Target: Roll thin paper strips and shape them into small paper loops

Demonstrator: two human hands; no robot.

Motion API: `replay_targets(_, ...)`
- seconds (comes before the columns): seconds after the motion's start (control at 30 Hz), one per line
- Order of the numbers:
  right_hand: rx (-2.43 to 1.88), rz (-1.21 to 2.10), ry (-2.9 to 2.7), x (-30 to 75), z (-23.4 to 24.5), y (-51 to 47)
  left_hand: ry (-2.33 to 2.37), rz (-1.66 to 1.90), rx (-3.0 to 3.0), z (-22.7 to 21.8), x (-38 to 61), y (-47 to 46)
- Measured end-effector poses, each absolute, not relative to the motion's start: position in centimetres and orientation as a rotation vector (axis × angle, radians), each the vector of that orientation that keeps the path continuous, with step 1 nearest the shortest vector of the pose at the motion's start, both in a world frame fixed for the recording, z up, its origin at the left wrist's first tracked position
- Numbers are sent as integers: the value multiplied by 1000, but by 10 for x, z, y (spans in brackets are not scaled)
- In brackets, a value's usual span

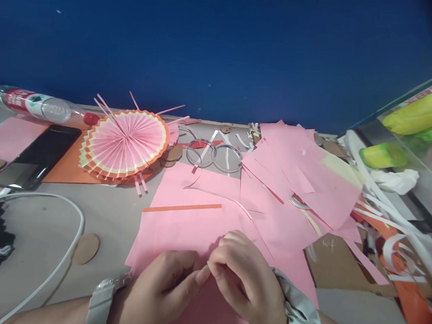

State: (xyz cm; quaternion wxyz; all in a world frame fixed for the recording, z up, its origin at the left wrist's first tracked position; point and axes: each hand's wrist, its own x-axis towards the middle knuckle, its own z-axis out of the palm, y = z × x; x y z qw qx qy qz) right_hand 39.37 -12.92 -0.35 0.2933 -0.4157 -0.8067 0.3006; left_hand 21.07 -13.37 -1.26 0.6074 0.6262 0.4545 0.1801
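Note:
My left hand (172,282) and my right hand (247,277) meet over pink paper sheets (181,233) at the near middle of the table. Both are closed in a pinch, thumb against curled fingers, with the tips nearly touching each other. Whatever lies between the fingertips is hidden or too small to name. Just beyond the hands, a thin orange paper strip (182,208) lies across the pink paper. A narrow pale strip (221,196) curls on the sheets behind it. Several pleated pink, yellow and orange paper rosettes (126,143) are stacked at the back left.
A plastic bottle (42,105) and a black phone (41,154) lie at the left, near a white cable (80,221) and a cardboard disc (86,248). Tape rings (227,170) sit at the back. Loose pink sheets (304,173) and paper scraps (398,253) crowd the right side. A blue wall (224,49) stands behind.

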Motion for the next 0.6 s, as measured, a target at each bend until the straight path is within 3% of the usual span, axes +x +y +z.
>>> replay_targets(0.6,-1169,683,-2003,395,-10,-127,1016,311,1465,-4,211,-130)
